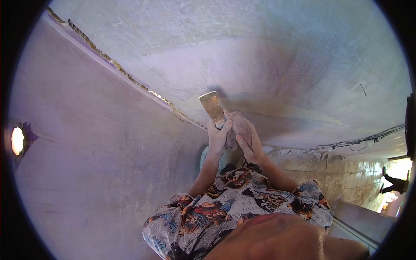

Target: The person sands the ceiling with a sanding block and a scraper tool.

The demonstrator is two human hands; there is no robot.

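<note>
With both arms stretched up toward the pale plastered surface (260,56), the person works a flat, wide-bladed metal putty knife with a rusty yellowish blade (211,106). The left hand (219,138) is clenched round the knife's handle just below the blade, fingers wrapped and thumb up along it. The right hand (250,145), just beside the left and touching it, grasps a lump of brownish-pink putty or a filler pad (238,125); I cannot tell which. The blade rises above both hands, its tip laid against the plaster. To the left of the hands a ragged, crumbling seam (130,78) runs diagonally where 2 smooth surfaces meet. Far off to the right of the hands, dark cables (359,141) run along the wall. Below the hands are the patterned, multicoloured short sleeves (225,208) of the person's shirt. Well to the left, a small round bright opening (17,141) glows.
</note>
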